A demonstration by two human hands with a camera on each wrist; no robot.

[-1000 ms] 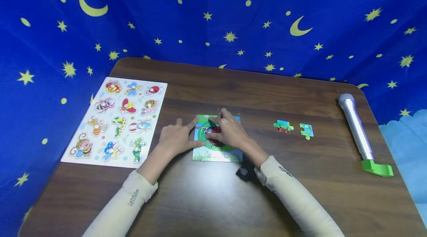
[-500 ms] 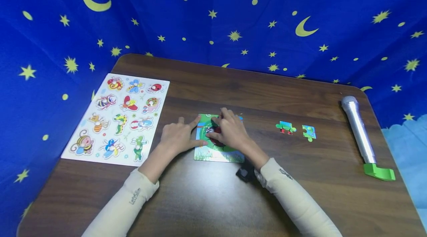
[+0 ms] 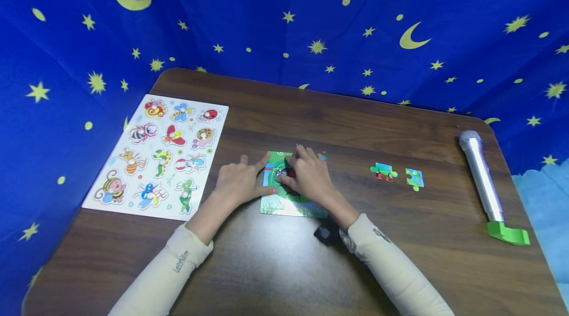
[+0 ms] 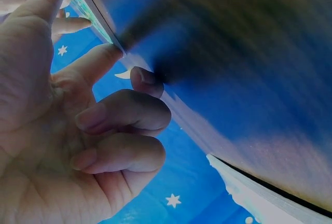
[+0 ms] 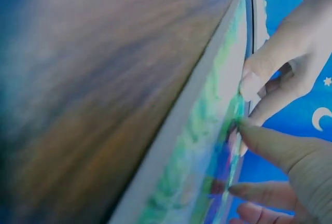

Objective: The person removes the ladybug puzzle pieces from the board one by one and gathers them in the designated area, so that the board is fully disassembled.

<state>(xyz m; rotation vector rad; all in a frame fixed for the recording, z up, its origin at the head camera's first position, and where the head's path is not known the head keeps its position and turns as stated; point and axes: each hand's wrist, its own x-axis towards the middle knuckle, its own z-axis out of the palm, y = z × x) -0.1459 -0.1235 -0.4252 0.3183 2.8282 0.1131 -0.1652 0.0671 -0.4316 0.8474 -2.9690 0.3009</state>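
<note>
A small square jigsaw puzzle (image 3: 291,207) with a ladybug on a green leaf lies mid-table. My left hand (image 3: 237,182) touches its left side, index finger at the far corner and thumb lower down. In the left wrist view, that hand's other fingers (image 4: 129,154) curl loosely. My right hand (image 3: 311,175) is over the middle of the puzzle and pinches a ladybug puzzle piece (image 5: 224,159) between thumb and index finger. The right hand hides the puzzle's right part. Two loose puzzle pieces, one with red on it (image 3: 384,171) and one mostly blue (image 3: 415,178), lie to the right.
A white board of knobbed insect pictures (image 3: 155,158) lies on the left of the wooden table (image 3: 249,266). A silver microphone (image 3: 482,177) with a green end lies at the right edge. Beside my right wrist shows a black device (image 3: 326,233). A blue starry cloth (image 3: 266,15) hangs behind.
The head view has shifted slightly, so the table items sit a little differently in the frame. Both hands stay at the puzzle, with the right fingers moving only slightly over its middle.
</note>
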